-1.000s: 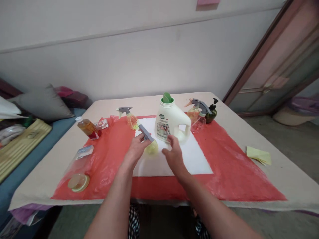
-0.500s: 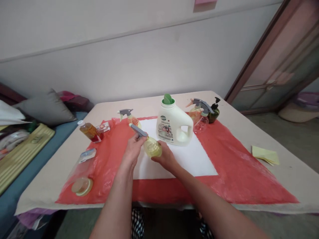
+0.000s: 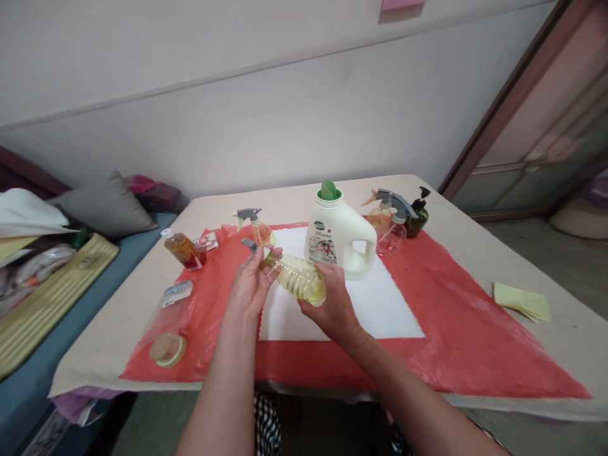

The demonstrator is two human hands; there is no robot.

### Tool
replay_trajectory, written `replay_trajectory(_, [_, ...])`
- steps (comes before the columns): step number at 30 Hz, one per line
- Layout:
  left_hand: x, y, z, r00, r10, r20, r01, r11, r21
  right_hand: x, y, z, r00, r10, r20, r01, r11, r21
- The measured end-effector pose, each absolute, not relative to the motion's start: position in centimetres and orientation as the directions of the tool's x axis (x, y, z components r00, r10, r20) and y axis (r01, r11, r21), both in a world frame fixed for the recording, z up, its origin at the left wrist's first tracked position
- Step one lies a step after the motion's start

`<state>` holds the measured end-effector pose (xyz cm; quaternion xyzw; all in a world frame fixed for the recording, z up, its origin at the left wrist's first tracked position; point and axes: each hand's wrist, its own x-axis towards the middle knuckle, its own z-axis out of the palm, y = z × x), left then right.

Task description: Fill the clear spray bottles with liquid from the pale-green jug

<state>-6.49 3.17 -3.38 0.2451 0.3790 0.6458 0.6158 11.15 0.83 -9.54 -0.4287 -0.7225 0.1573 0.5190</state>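
Hands, left (image 3: 251,288) and right (image 3: 332,304), hold spray bottle (image 3: 299,278) above white sheet (image 3: 380,304).

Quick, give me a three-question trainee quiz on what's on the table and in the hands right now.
1. True or false: the yellow spray bottle stands upright on the white sheet.
2. Which hand is at the grey trigger head? A) left hand B) right hand C) neither
3. What colour is the cap on the white jug?

Key:
1. False: it is lifted and tilted, held in both hands.
2. A; the right hand grips the bottle's body.
3. Green.
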Motion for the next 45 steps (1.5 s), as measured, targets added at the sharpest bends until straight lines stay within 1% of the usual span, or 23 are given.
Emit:
replay_trajectory(9, [-6.6, 3.2, -3.1, -0.133, 0.979, -0.155, -0.613, 0.042, 0.789, 10.8, 0.4, -9.3, -0.064, 0.773, 0.632, 0.472, 0.581, -0.663])
replay_trajectory(14, [-6.4, 3.2, -3.2, -0.125, 0.98, -0.153, -0.607, 0.047, 0.793, 10.8, 0.3, -9.2, -0.049, 0.79, 0.611, 0.462, 0.56, -0.688])
replay_trajectory(16, [-6.3, 3.2, -3.3, -0.126, 0.981, -0.148, -0.603, 0.042, 0.796, 10.8, 0.3, -9.1, -0.035, 0.809, 0.587, 0.433, 0.542, -0.721])
replay_trajectory(18, [-6.2, 3.1, -3.2, -0.132, 0.981, -0.141, -0.597, 0.035, 0.801, 10.9, 0.4, -9.1, -0.009, 0.858, 0.513, 0.363, 0.481, -0.798])
replay_trajectory(19, [-6.2, 3.1, -3.2, -0.136, 0.981, -0.136, -0.595, 0.029, 0.804, 10.9, 0.4, -9.0, 0.0, 0.896, 0.444, 0.298, 0.424, -0.855])
replay_trajectory(21, [-6.2, 3.0, -3.0, -0.141, 0.982, -0.127, -0.592, 0.019, 0.806, 11.0, 0.2, -8.6, -0.019, 0.969, 0.245, 0.099, 0.246, -0.964])
replay_trajectory(22, [-6.2, 2.9, -2.9, -0.142, 0.982, -0.125, -0.591, 0.017, 0.806, 11.0, 0.1, -8.4, -0.048, 0.99, 0.136, -0.022, 0.135, -0.991])
replay_trajectory(23, [-6.2, 2.9, -2.8, -0.145, 0.982, -0.125, -0.591, 0.015, 0.807, 10.9, -0.1, -8.1, -0.093, 0.995, 0.035, -0.145, 0.021, -0.989])
replay_trajectory(25, [-6.2, 2.8, -2.7, -0.146, 0.981, -0.124, -0.588, 0.015, 0.809, 10.8, -0.5, -7.7, -0.206, 0.97, -0.126, -0.342, -0.192, -0.92])
replay_trajectory(27, [-6.0, 2.8, -2.7, -0.148, 0.981, -0.126, -0.585, 0.016, 0.811, 10.5, -0.8, -7.4, -0.302, 0.923, -0.24, -0.446, -0.359, -0.82])
replay_trajectory(29, [-5.9, 2.9, -2.9, -0.161, 0.978, -0.13, -0.585, 0.012, 0.811, 10.1, -0.9, -7.4, -0.358, 0.889, -0.286, -0.498, -0.441, -0.747])
replay_trajectory(31, [-5.9, 3.1, -3.0, -0.191, 0.974, -0.119, -0.589, -0.017, 0.808, 9.9, -0.8, -7.5, -0.359, 0.891, -0.277, -0.562, -0.444, -0.698])
replay_trajectory(33, [-6.0, 3.2, -3.2, -0.225, 0.97, -0.092, -0.595, -0.062, 0.801, 9.9, -0.7, -7.5, -0.344, 0.908, -0.24, -0.619, -0.411, -0.669])
replay_trajectory(37, [-6.3, 3.3, -3.2, -0.254, 0.966, -0.04, -0.595, -0.123, 0.795, 10.2, -0.8, -7.3, -0.323, 0.931, -0.174, -0.636, -0.349, -0.688])
replay_trajectory(39, [-6.3, 3.2, -3.2, -0.243, 0.969, -0.036, -0.6, -0.121, 0.791, 10.3, -0.9, -7.3, -0.361, 0.911, -0.201, -0.594, -0.39, -0.703])
replay_trajectory(42, [-6.2, 3.0, -3.1, -0.235, 0.971, -0.049, -0.607, -0.107, 0.788, 10.1, -0.8, -7.6, -0.426, 0.851, -0.308, -0.505, -0.506, -0.699])
replay_trajectory(44, [-6.1, 3.0, -3.0, -0.247, 0.968, -0.045, -0.598, -0.116, 0.793, 10.0, -0.6, -7.7, -0.399, 0.854, -0.334, -0.51, -0.509, -0.693])
replay_trajectory(45, [-6.1, 3.0, -3.0, -0.257, 0.966, -0.043, -0.594, -0.123, 0.795, 9.9, -0.6, -7.8, -0.373, 0.871, -0.319, -0.529, -0.482, -0.698])
